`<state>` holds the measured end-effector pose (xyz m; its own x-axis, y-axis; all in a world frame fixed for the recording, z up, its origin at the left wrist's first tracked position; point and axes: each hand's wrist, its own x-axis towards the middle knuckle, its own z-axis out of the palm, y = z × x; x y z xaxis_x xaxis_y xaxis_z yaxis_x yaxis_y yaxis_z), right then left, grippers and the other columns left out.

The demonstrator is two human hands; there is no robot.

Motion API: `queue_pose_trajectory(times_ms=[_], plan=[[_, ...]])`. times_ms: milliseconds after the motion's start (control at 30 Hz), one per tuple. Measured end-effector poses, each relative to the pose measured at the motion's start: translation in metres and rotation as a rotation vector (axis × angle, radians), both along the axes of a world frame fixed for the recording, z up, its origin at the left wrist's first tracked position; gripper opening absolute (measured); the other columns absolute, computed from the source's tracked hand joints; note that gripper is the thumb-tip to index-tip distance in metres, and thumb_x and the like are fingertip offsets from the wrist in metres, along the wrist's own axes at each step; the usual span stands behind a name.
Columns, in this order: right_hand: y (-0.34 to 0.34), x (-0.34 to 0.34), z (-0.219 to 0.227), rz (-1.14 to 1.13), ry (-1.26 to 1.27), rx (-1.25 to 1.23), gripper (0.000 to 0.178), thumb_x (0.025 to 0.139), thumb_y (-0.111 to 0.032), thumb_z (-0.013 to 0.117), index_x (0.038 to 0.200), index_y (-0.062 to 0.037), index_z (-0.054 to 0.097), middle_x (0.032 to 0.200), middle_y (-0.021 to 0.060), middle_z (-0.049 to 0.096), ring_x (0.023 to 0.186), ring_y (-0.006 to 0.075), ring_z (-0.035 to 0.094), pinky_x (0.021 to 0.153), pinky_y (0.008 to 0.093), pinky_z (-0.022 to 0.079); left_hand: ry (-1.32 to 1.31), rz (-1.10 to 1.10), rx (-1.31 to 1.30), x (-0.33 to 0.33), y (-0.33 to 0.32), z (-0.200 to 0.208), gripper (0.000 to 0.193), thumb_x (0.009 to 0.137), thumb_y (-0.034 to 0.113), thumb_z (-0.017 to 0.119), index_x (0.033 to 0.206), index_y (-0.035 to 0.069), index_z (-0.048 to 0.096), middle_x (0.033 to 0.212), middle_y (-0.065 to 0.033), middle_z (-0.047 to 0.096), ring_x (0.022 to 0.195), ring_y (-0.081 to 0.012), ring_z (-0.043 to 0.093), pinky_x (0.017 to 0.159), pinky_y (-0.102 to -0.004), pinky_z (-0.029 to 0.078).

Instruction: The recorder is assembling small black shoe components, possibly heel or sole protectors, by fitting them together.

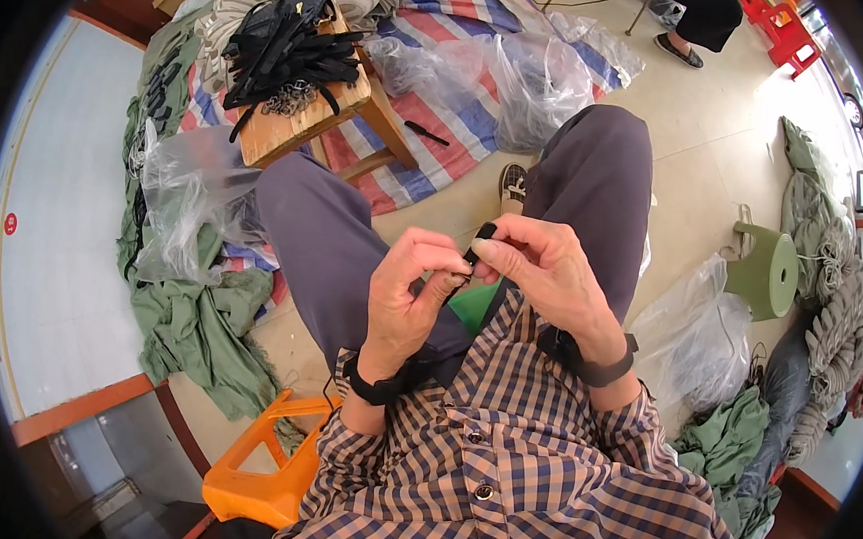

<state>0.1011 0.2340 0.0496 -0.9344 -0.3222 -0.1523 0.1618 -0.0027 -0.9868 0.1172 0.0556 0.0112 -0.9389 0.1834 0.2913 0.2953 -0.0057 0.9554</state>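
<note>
Above my lap, a short black strap-like piece [483,235] is pinched between my two hands. My right hand [546,273] grips its upper part with thumb and forefinger. At its lower end, the fingertips of my left hand [413,293] press together; whatever small part sits there is mostly covered by the fingers. Beyond my left knee stands a wooden stool [302,131] bearing a heap of black straps [292,52] and a small pile of metal rings or clips [290,97].
A striped plastic sheet [397,185] covers the floor ahead, with clear plastic bags [543,90] and a thin black piece [427,133] on it. An orange stool [260,465] stands at my left, a green stool [768,273] at right. Another person's foot [679,51] shows far ahead.
</note>
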Motion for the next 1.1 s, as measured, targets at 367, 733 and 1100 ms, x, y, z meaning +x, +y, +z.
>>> queue_pose_trajectory(times_ms=[367,733,1100], plan=[[-0.006,-0.001,-0.006,-0.046,0.020,-0.013,0.024,0.090,-0.016,0.057,0.078,0.0049,0.058,0.068,0.0066,0.064,0.064,0.0082,0.059,0.060,0.0225,0.048,-0.090,0.057,0.139,0.006,0.006,0.000,0.011,0.088,0.008,0.060,0.095,0.001,0.055,0.093,-0.0059,0.054,0.072,-0.0102,0.059,0.063,-0.0203,0.049],[-0.013,0.003,-0.007,-0.075,0.169,0.192,0.015,0.086,-0.011,0.061,0.081,0.0037,0.058,0.068,0.0077,0.061,0.064,0.0113,0.058,0.060,0.0254,0.046,-0.213,0.066,0.077,0.006,0.004,0.003,0.008,0.089,0.004,0.058,0.093,0.000,0.052,0.093,-0.0065,0.057,0.072,-0.0099,0.059,0.064,-0.0212,0.049],[-0.014,0.001,-0.009,-0.058,0.355,0.214,0.013,0.078,-0.004,0.066,0.090,0.0002,0.064,0.079,0.0072,0.062,0.072,0.0179,0.060,0.065,0.0276,0.047,-0.433,-0.044,0.167,0.006,-0.011,0.003,0.013,0.089,0.011,0.061,0.091,0.001,0.052,0.077,-0.0031,0.059,0.067,-0.0077,0.058,0.060,-0.0193,0.045]])
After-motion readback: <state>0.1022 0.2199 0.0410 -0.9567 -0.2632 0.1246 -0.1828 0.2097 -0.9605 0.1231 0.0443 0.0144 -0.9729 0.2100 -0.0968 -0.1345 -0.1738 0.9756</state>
